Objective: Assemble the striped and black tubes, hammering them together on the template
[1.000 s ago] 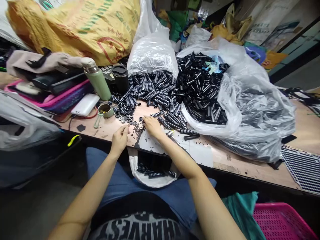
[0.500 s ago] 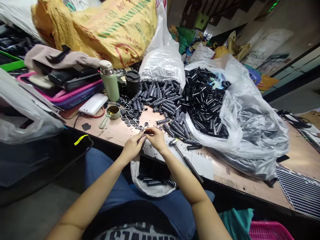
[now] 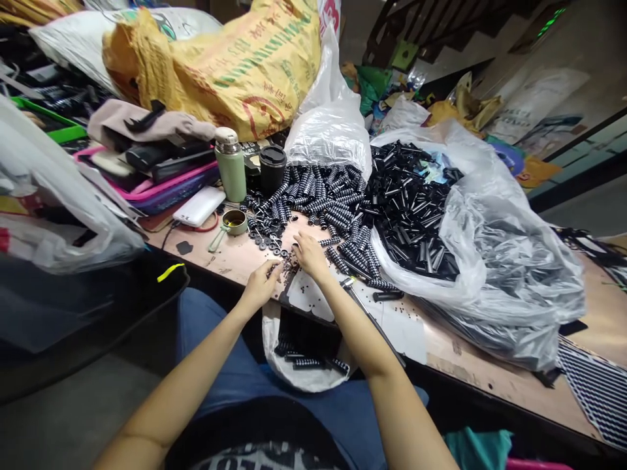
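My left hand (image 3: 262,285) rests at the table's near edge with fingers pinched together on something I cannot make out. My right hand (image 3: 309,254) lies just beyond it, fingers curled down onto a scatter of tiny black beads (image 3: 290,264). Small black washers (image 3: 267,243) lie to the left of the beads. Behind them spreads a heap of black-and-white ribbed cylinders (image 3: 323,196). A clear bag of plain black tubes (image 3: 411,209) sits to the right. A small hammer (image 3: 365,308) lies by my right forearm. A white bag (image 3: 304,362) with a few ribbed cylinders hangs below the table edge.
A green flask (image 3: 231,164), a black cup (image 3: 272,166), a white power bank (image 3: 198,206) and a small brass cup (image 3: 235,222) stand at the left. Pink trays with clutter (image 3: 161,186), a yellow sack (image 3: 235,65) and plastic bags crowd the back.
My hands were together half a second ago; they have parted, the right reaching forward onto the beads. The view has shifted left and up.
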### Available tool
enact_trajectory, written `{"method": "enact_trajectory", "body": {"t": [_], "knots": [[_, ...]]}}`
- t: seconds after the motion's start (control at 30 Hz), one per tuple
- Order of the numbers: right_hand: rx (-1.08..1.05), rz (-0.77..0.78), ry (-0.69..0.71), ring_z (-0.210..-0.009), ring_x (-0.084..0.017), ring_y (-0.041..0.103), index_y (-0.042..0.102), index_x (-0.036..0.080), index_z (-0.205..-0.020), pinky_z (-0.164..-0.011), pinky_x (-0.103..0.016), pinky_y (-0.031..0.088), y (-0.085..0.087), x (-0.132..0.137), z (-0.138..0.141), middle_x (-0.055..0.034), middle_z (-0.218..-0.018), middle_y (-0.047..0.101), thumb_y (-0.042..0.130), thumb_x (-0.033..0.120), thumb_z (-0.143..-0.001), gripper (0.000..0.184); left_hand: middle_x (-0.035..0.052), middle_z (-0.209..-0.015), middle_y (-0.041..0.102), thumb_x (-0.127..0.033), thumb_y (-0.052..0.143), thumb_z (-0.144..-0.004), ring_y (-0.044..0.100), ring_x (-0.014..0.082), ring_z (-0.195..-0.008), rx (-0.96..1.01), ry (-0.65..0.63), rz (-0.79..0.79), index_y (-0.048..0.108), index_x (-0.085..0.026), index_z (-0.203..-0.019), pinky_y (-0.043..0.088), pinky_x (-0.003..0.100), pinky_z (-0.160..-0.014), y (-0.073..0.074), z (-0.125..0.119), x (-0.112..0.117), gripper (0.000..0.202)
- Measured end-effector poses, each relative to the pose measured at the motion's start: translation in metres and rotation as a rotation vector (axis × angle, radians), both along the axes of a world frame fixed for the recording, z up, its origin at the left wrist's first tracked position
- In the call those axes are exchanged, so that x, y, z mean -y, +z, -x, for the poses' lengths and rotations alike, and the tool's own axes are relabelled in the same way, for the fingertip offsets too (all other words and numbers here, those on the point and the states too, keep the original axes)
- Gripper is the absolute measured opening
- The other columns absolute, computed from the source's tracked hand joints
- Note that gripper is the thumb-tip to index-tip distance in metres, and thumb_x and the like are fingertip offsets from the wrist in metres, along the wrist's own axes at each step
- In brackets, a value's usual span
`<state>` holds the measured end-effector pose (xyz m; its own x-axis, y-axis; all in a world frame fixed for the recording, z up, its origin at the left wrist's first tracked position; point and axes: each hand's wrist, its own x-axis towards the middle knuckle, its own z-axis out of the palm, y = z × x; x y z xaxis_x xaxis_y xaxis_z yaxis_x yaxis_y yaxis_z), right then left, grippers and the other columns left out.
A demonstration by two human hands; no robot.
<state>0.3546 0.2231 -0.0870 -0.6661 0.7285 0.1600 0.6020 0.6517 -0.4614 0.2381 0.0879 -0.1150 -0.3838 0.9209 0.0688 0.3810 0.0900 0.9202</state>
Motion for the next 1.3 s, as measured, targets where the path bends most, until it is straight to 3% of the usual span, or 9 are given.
{"method": "enact_trajectory", "body": {"t": [0.13,0.3,0.4,0.7,0.97,1.1,1.17,1.23,1.3], "knots": [[0.090,0.007,-0.011,-0.107,-0.022,0.060,0.065,0.017,-0.102,-0.097,-0.040,0.044,-0.003,-0.017,0.009,-0.0115,-0.111,0.066,0.056,0.012,-0.083,0.021,0.0050,-0.085,0.071,-0.045,0.046,-0.091,0.066,0.0184,-0.076,-0.017,0.017,0.001,0.065,-0.017,-0.111,0.052,0.029,-0.075,0.000,-0.002,-0.001,0.039],[-0.304,0.198,0.042,-0.084,-0.014,0.066,0.067,0.016,-0.102,-0.081,-0.027,0.053,-0.010,0.020,-0.002,-0.0058,-0.097,0.070,0.061,0.015,-0.079,0.024,0.0105,-0.126,0.063,-0.040,0.045,-0.091,0.058,0.0251,-0.117,-0.111,0.002,-0.009,0.060,-0.017,-0.126,0.043,0.037,-0.102,-0.002,-0.002,-0.004,0.044],[-0.469,0.275,0.071,-0.078,-0.014,0.066,0.070,0.019,-0.097,-0.077,-0.027,0.055,-0.010,0.036,-0.008,-0.0034,-0.091,0.072,0.060,0.013,-0.075,0.025,0.0109,-0.128,0.061,-0.039,0.044,-0.092,0.057,0.0256,-0.120,-0.146,-0.002,-0.012,0.059,-0.016,-0.127,0.042,0.038,-0.104,-0.003,-0.003,-0.003,0.045],[-0.604,0.392,0.030,-0.083,-0.016,0.070,0.072,0.020,-0.096,-0.083,-0.030,0.057,-0.009,0.043,-0.021,-0.0034,-0.094,0.074,0.062,0.017,-0.076,0.023,0.0072,-0.127,0.062,-0.041,0.046,-0.092,0.058,0.0230,-0.118,-0.163,-0.048,-0.035,0.059,-0.021,-0.128,0.044,0.035,-0.102,0.002,-0.009,0.000,0.044],[-0.416,0.123,0.224,-0.114,-0.016,0.061,0.066,0.026,-0.114,-0.103,-0.035,0.047,0.000,0.055,-0.025,-0.0027,-0.120,0.067,0.054,0.014,-0.083,0.035,0.0095,-0.129,0.060,-0.036,0.046,-0.091,0.055,0.0235,-0.122,-0.088,-0.001,-0.128,0.055,-0.019,-0.130,0.042,0.037,-0.104,0.000,-0.009,-0.001,0.043],[-0.444,0.061,0.049,-0.118,-0.018,0.058,0.063,0.023,-0.118,-0.103,-0.036,0.046,0.009,0.043,-0.036,-0.0064,-0.124,0.064,0.055,0.025,-0.088,0.032,0.0118,-0.121,0.062,-0.041,0.043,-0.094,0.062,0.0205,-0.107,0.045,0.119,-0.301,0.049,-0.018,-0.130,0.048,0.035,-0.095,-0.008,-0.015,-0.002,0.043],[-0.402,-0.007,-0.079,-0.113,-0.018,0.059,0.065,0.020,-0.113,-0.101,-0.036,0.047,0.014,0.032,-0.055,-0.0077,-0.119,0.065,0.052,0.026,-0.090,0.027,0.0117,-0.117,0.061,-0.042,0.044,-0.093,0.061,0.0207,-0.106,0.028,0.087,-0.326,0.052,-0.018,-0.124,0.048,0.035,-0.094,-0.011,-0.019,-0.003,0.040],[-0.253,-0.103,-0.195,-0.112,-0.020,0.058,0.066,0.017,-0.108,-0.101,-0.037,0.045,0.018,0.020,-0.084,-0.0097,-0.115,0.066,0.049,0.019,-0.089,0.026,0.0104,-0.111,0.062,-0.044,0.047,-0.091,0.061,0.0202,-0.100,0.037,0.033,-0.290,0.054,-0.019,-0.119,0.049,0.033,-0.090,-0.011,-0.021,-0.006,0.038],[-0.007,-0.169,-0.304,-0.112,-0.025,0.056,0.066,0.015,-0.106,-0.100,-0.041,0.044,0.021,0.010,-0.116,-0.0127,-0.112,0.066,0.049,0.012,-0.084,0.028,0.0067,-0.099,0.062,-0.046,0.046,-0.091,0.062,0.0152,-0.078,0.177,0.029,-0.233,0.052,-0.020,-0.119,0.052,0.027,-0.072,-0.007,-0.022,-0.010,0.038]]}}
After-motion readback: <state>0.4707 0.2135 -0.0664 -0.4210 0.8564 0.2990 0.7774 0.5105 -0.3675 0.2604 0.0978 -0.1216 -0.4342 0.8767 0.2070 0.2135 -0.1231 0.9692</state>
